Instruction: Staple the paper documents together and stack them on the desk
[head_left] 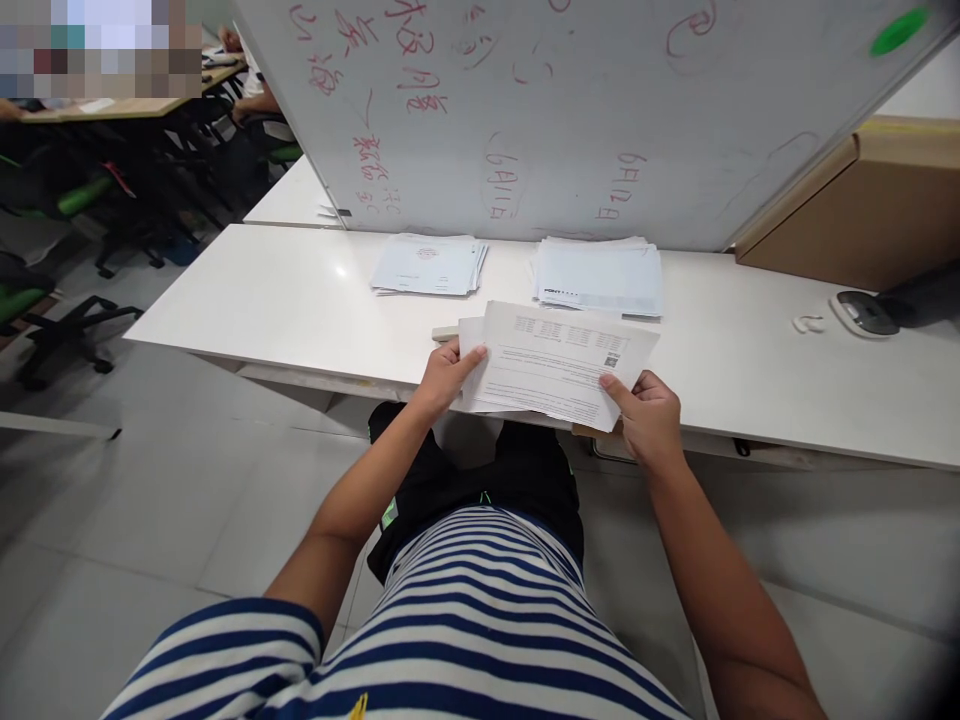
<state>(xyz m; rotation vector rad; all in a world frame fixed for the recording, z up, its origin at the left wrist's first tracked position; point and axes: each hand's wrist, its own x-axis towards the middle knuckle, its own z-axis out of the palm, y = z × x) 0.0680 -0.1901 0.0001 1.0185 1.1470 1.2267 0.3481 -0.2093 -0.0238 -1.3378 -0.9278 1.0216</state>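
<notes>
Several printed paper sheets [551, 365] are held tilted over the front edge of the white desk, text side toward me. My left hand [448, 378] pinches their left edge, thumb on top. At the lower right corner my right hand [651, 410] grips them, its thumb on the print and its fingers behind. Beyond the sheets lie two paper stacks: a left stack [427, 268] with a faint round stamp, and a right stack [598, 272] with a dark printed logo. A small pale object [444, 333], partly hidden, lies by my left hand.
A whiteboard [570, 120] with red handwriting stands behind the stacks on the white desk [285, 300]. To the right are a cardboard box [862, 200], a computer mouse [866, 314] and a small white item [808, 323]. Office chairs [82, 195] and seated people are at the far left.
</notes>
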